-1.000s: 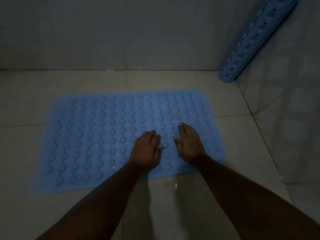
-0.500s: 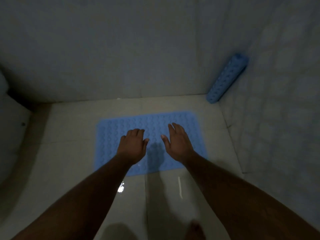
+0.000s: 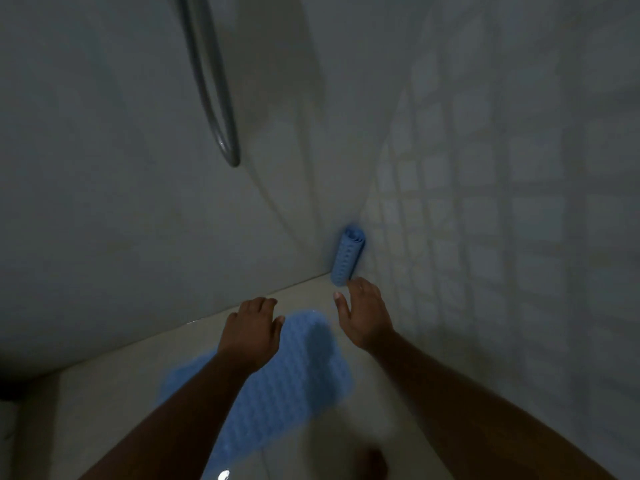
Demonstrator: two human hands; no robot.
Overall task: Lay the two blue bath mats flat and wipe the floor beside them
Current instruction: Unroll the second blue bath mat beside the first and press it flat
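One blue bath mat (image 3: 298, 379) with a bumpy surface lies flat on the pale tiled floor, partly hidden by my left forearm. A second blue mat (image 3: 347, 258), rolled into a tube, stands upright in the corner against the tiled wall. My left hand (image 3: 252, 329) hovers above the flat mat's far edge, fingers loosely bent, holding nothing. My right hand (image 3: 363, 313) is raised with fingers extended toward the base of the rolled mat, just short of it, and holds nothing.
A grey shower hose (image 3: 214, 98) loops down the back wall. The tiled right wall (image 3: 502, 237) meets the back wall at the corner. Wet floor (image 3: 114, 393) gleams to the left of the mat, with a bright reflection (image 3: 223, 474) near the bottom edge.
Both hands have lifted off the flat mat and risen. My view has tilted up and back, showing the corner. My right hand has moved toward the rolled mat.
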